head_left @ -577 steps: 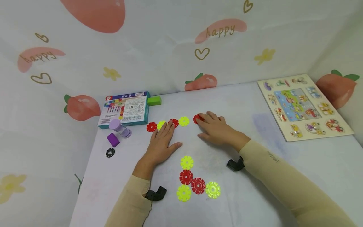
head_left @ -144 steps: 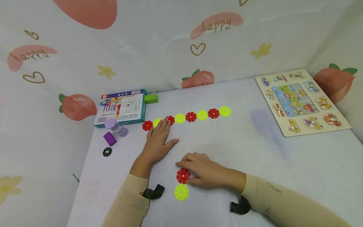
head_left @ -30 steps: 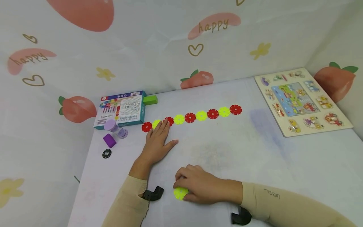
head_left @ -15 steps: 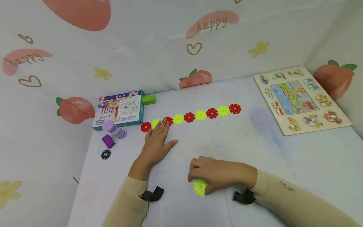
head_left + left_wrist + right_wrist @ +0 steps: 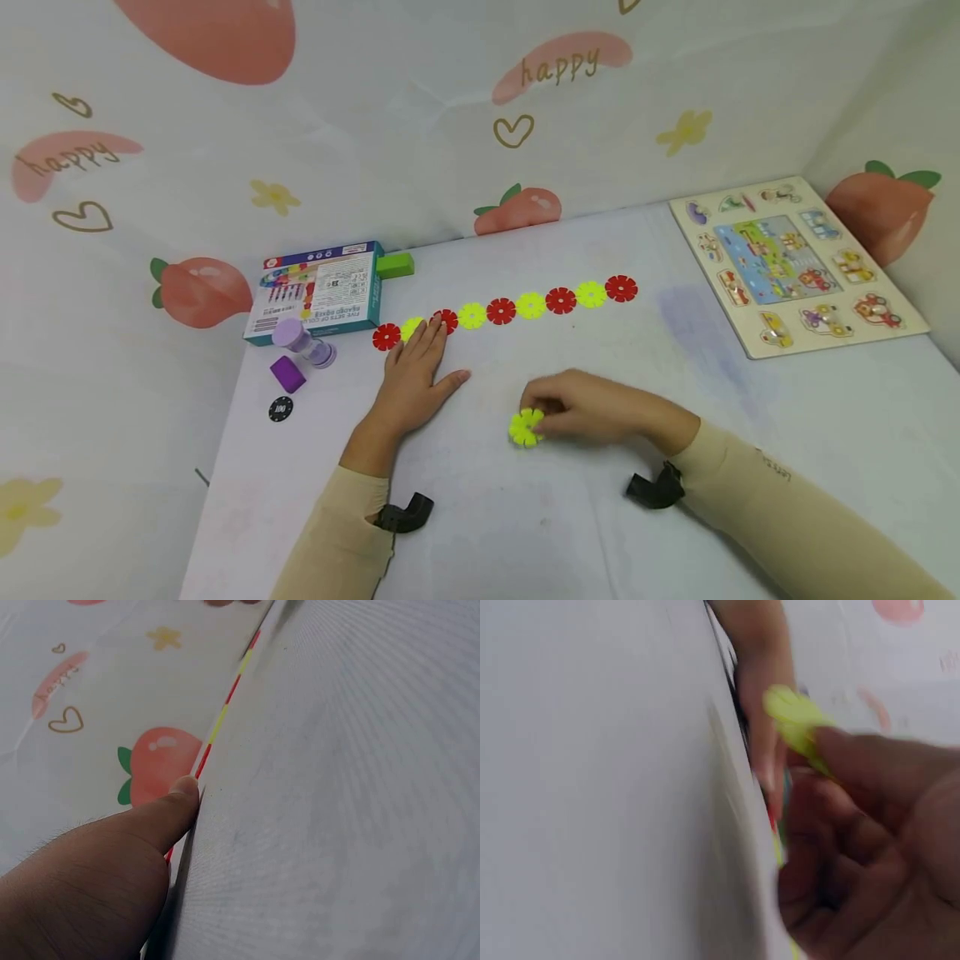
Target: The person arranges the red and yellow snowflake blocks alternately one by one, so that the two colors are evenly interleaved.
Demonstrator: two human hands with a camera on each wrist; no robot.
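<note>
A row of red and yellow notched plastic discs (image 5: 501, 311) lies flat across the table, colours alternating edge to edge. My left hand (image 5: 412, 383) rests flat on the cloth, its fingertips on the second and third discs from the left and partly covering them. My right hand (image 5: 592, 408) pinches a yellow notched disc (image 5: 527, 427) between thumb and fingers, in front of the row's middle. Seen in the right wrist view, that yellow disc (image 5: 799, 724) is tilted up off the table and blurred. The red disc (image 5: 621, 288) ends the row at the right.
A teal-edged box (image 5: 322, 292) stands at the back left, with a green block (image 5: 395, 266) beside it. Near it are a lilac sand timer (image 5: 303, 342), a purple block (image 5: 288, 374) and a black chip (image 5: 281, 409). A wooden puzzle board (image 5: 798, 267) lies at the right.
The row has grown rightward from its left part, and the loose discs near the front have left their places. My right hand has lifted the last yellow one and carried it forward; my left stays put.
</note>
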